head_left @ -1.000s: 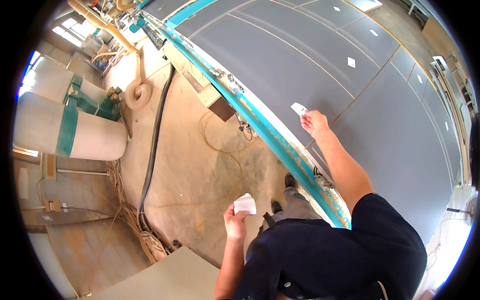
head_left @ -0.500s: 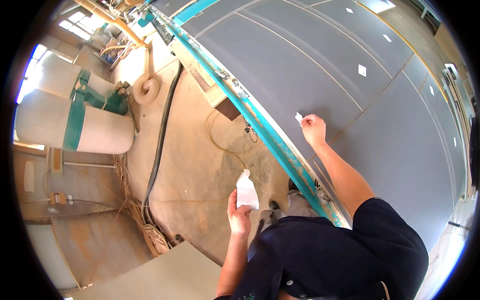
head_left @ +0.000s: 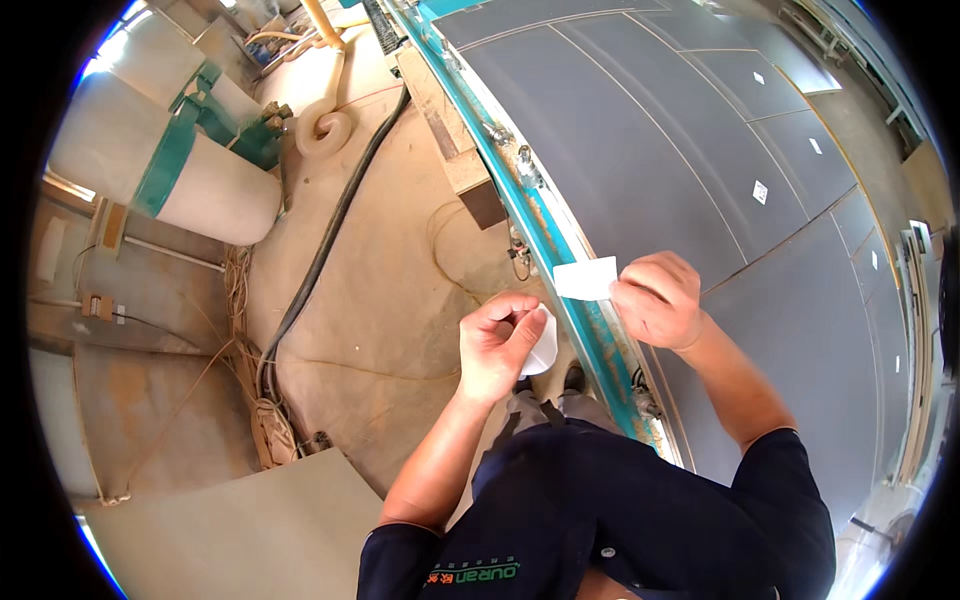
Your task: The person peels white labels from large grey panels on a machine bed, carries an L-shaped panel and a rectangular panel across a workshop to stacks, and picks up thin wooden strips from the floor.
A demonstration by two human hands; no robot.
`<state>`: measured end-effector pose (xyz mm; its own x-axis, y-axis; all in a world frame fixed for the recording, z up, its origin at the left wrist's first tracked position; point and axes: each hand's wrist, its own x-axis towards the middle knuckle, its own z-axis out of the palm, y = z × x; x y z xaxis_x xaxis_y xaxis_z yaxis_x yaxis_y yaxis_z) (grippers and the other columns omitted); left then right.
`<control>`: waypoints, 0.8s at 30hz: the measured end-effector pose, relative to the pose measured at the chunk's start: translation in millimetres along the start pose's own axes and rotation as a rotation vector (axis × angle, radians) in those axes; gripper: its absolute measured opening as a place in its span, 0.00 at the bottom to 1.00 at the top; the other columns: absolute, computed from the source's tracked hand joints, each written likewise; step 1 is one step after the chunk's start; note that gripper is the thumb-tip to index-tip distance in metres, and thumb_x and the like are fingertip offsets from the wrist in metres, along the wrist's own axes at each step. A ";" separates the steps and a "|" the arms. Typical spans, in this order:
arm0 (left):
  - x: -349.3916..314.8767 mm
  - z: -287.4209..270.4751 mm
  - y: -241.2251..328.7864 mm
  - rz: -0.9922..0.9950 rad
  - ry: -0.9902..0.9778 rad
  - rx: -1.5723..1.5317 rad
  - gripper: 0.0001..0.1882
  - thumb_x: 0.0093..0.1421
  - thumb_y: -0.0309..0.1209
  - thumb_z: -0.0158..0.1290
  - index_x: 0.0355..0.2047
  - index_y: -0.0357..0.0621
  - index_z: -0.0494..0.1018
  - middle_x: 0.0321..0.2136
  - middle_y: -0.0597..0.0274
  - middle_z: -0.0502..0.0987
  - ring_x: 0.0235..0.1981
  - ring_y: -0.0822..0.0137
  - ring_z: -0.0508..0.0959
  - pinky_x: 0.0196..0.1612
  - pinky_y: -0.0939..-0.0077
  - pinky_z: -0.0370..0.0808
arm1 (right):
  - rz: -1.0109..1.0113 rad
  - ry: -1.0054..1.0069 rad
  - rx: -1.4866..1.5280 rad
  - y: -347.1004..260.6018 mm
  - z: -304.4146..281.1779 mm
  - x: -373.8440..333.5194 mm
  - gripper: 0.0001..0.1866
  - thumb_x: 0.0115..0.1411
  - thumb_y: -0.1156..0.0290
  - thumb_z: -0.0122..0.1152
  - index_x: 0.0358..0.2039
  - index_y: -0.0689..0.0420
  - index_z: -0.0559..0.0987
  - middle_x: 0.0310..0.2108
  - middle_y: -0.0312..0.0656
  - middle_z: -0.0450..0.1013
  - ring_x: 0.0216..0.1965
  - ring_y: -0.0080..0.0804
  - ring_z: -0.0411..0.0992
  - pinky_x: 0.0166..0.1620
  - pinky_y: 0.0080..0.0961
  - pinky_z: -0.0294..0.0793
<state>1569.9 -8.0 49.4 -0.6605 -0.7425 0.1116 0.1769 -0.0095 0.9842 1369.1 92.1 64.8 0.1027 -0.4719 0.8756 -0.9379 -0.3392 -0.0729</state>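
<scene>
My right hand (head_left: pixel 659 301) pinches a white paper label (head_left: pixel 586 278) by its right end, over the teal machine edge. To its left, my left hand (head_left: pixel 498 342) is closed on a white strip of labels (head_left: pixel 541 345), which hangs below the thumb and fingers. The two hands are close together in front of my body, with the papers apart. Beyond my right hand lies a large dark grey board (head_left: pixel 640 150), cut into panels by thin lines. Small white labels (head_left: pixel 760 191) sit on several of its panels.
The teal machine rail (head_left: pixel 560 235) with metal fittings runs along the board's left side. A black hose (head_left: pixel 335 235) and a thin cable lie on the concrete floor. White cylindrical bags with green bands (head_left: pixel 220 190) stand at the far left. A pale board (head_left: pixel 250 530) is at lower left.
My right hand has come back from above the grey board toward my left hand, now with a larger white label showing. My left hand has risen and moved forward with its strip.
</scene>
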 end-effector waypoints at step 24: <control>23.2 -11.8 60.5 0.303 0.088 0.165 0.06 0.56 0.24 0.54 0.23 0.36 0.74 0.18 0.67 0.69 0.20 0.80 0.65 0.22 0.85 0.61 | 0.457 -0.041 0.201 -66.9 12.8 76.1 0.10 0.39 0.77 0.67 0.26 0.55 0.78 0.24 0.37 0.66 0.23 0.30 0.65 0.25 0.23 0.64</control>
<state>1573.9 -33.7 109.8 -0.5298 -0.7498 0.3964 0.2303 0.3227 0.9181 1443.9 68.5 130.2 -0.2874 -0.6392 0.7133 -0.8077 -0.2386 -0.5392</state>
